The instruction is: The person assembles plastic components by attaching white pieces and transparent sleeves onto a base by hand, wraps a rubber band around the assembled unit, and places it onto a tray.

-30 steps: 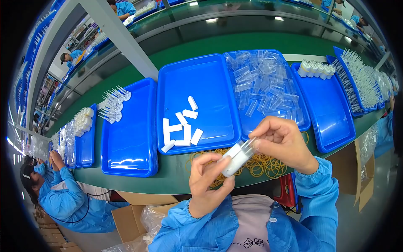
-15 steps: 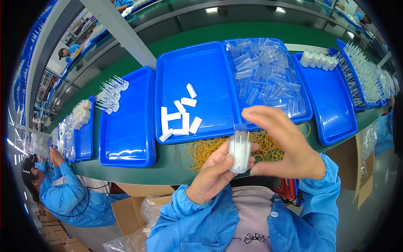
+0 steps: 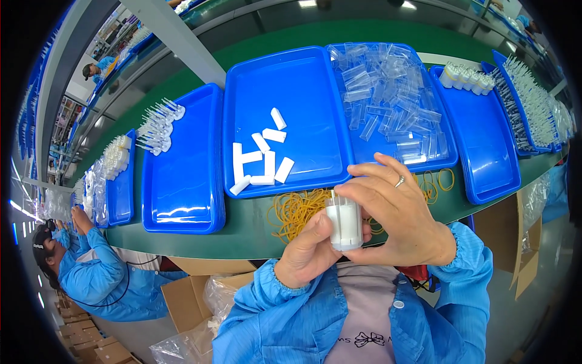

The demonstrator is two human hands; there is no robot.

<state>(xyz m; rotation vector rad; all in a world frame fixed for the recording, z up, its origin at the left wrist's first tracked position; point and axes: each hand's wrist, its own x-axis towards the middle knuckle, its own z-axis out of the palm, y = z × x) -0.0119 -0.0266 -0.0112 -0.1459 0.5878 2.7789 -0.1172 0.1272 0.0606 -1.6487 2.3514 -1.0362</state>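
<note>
A clear-sided bundle of white pieces (image 3: 345, 224) stands roughly upright between the two hands, above the near edge of the green worktable (image 3: 242, 224). The left hand (image 3: 309, 249) grasps it, thumb along its left side and fingers behind; the right hand (image 3: 403, 215) spans it from the right, forefinger at the top and thumb at the base, a ring on one finger. What sits inside the clear walls is hard to make out through the reflections. Just beyond, yellow rubber bands (image 3: 294, 212) lie in a tangled heap, partly covered by the bundle and the right hand. Behind them, a blue tray (image 3: 285, 79) carries loose white blocks (image 3: 268, 164) at its lower left, and the tray adjoining its right side is strewn with clear plastic sleeves (image 3: 388, 91). Farther right, another blue tray (image 3: 488, 145) has banded white bundles (image 3: 467, 79) at its far end. To the left, a blue tray stack (image 3: 182, 188) bears thin-stemmed white parts (image 3: 159, 130) at its upper left corner, near a slanting metal post (image 3: 176, 39). Below the table's edge, an open cardboard box (image 3: 188, 297) stands between the person and a blue-clad co-worker (image 3: 100, 279).
</note>
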